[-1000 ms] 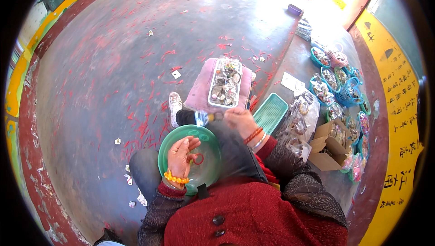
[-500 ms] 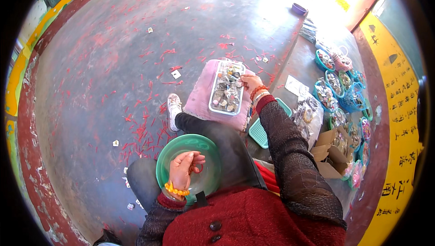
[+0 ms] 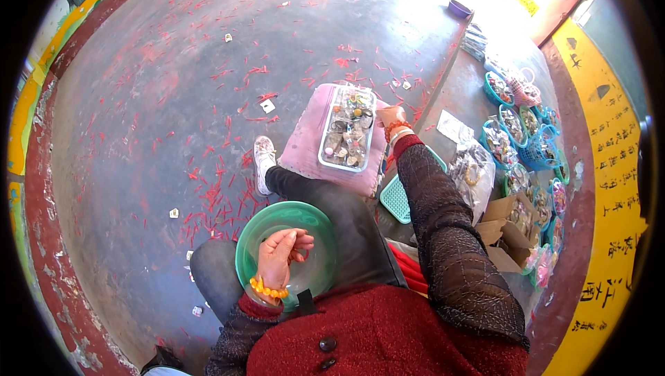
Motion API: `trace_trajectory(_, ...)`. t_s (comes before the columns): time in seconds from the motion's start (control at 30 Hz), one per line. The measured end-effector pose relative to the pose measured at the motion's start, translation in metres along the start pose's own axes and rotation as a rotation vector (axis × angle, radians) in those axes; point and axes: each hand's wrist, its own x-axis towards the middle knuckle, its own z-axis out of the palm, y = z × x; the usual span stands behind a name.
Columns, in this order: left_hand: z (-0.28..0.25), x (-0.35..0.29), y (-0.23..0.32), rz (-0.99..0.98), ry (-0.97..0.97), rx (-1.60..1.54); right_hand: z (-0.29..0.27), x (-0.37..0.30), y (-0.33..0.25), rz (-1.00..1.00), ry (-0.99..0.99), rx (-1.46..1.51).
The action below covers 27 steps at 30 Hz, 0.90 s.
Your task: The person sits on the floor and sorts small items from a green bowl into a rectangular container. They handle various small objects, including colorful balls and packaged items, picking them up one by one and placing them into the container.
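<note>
Over the green plastic bowl (image 3: 246,258) in my lap, my left hand (image 3: 280,255) is closed with curled fingers; a small reddish bit shows by them, too small to name. My right hand (image 3: 392,117), with an orange-red bead bracelet, is at the right side of a clear plastic box (image 3: 342,166). Its fingers are bent together, and whatever they hold is hidden. Several small bagged trinkets (image 3: 346,126), some round, fill the box. Beneath the box is a pink cushioned seat (image 3: 298,147), in front of my knees.
Teal baskets (image 3: 499,144) of small packaged goods stand along the right wall. Nearer are a mint basket (image 3: 395,201), a clear bag (image 3: 471,175) and an opened cardboard box (image 3: 509,244). Red scraps (image 3: 222,199) litter the floor at left. A purple basin (image 3: 458,9) stands far right.
My right hand has drawn slightly up and right, from over the box's contents to its outer side. The left hand stays nearly still above the bowl.
</note>
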Motion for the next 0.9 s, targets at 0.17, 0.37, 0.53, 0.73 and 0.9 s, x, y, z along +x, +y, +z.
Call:
trace_trajectory(0.17,0.0,-0.002,0.001,0.011,-0.003,-0.003,0.006,0.01,0.014,-0.125,-0.158,-0.247)
trace_trajectory(0.37,0.0,-0.002,0.001,0.031,0.006,0.028,0.005,0.011,0.018,-0.37,0.026,-0.3)
trace_trajectory(0.53,0.004,-0.008,0.005,0.15,0.084,0.052,0.018,-0.093,-0.036,-0.405,0.066,0.191)
trace_trajectory(0.73,-0.011,-0.013,0.018,0.502,0.233,-0.008,0.02,-0.275,-0.052,-0.586,-0.265,0.305)
trace_trajectory(0.9,-0.02,-0.018,0.028,0.59,0.298,-0.139,0.051,-0.346,-0.028,-0.957,-0.367,0.111)
